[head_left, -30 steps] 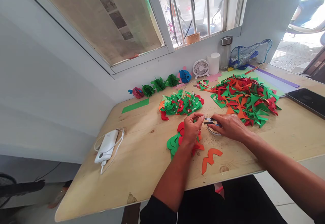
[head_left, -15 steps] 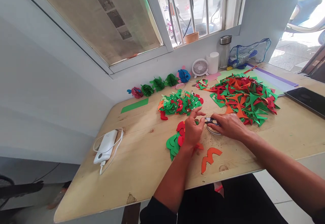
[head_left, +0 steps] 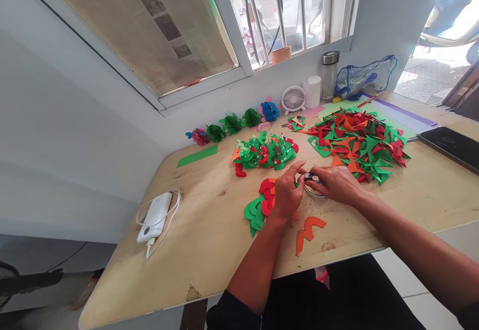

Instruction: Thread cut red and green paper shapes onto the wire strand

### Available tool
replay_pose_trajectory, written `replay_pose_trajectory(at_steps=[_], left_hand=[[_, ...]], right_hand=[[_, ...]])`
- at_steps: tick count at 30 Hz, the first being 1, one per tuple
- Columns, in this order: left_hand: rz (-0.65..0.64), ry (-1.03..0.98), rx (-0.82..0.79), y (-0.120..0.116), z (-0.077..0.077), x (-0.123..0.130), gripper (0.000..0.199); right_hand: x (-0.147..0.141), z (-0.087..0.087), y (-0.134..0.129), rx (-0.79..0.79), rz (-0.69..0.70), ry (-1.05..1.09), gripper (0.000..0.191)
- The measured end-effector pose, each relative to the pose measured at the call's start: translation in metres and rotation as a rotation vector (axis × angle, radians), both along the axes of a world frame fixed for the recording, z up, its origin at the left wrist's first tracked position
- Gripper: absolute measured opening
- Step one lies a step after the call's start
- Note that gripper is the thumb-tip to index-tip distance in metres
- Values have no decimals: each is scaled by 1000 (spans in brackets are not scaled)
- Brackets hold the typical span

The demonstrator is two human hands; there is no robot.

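My right hand (head_left: 336, 181) is closed around a small dark hand tool with a shiny metal part (head_left: 310, 176); its exact kind is unclear. Close to the tool's tip, my left hand (head_left: 289, 194) has its thumb and fingers drawn together, and whatever is between them is hidden. Beneath the tool shows the white rim of a small round object (head_left: 314, 193). Red and green curved paper cutouts (head_left: 256, 214) lie beside and partly behind my left hand. A wavy orange paper piece (head_left: 310, 231) rests nearer the table's front edge.
Behind my hands is a heap of small green and red cutouts (head_left: 265, 151). A larger heap of paper scraps (head_left: 361, 143) is at the right, near a phone (head_left: 452, 143). A white power bank (head_left: 155, 216) with its cable lies left. A fan (head_left: 293, 99) and bottle (head_left: 330, 76) stand behind.
My left hand's raised fingers have come down and closer to the tool. The tool has tilted slightly in my right hand. The view has shifted a little.
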State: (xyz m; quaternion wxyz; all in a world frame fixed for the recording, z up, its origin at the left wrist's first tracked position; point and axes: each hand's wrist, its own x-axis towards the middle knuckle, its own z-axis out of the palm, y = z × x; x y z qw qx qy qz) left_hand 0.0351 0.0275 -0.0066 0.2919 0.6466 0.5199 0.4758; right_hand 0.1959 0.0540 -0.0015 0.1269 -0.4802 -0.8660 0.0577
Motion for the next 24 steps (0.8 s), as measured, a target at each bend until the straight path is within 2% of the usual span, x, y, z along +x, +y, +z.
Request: replay_pose_trajectory(at_steps=[7, 15, 24], left_hand=[[-19, -38, 4, 0, -3, 1, 50], [33, 142, 72, 0, -6, 3, 59], [59, -91, 6, 1, -2, 4, 61]], right_hand=[[-1, 0, -1, 2, 7, -3, 33], [-1, 2, 0, 3, 16, 15, 32], [-1, 2, 0, -36, -2, -56, 35]])
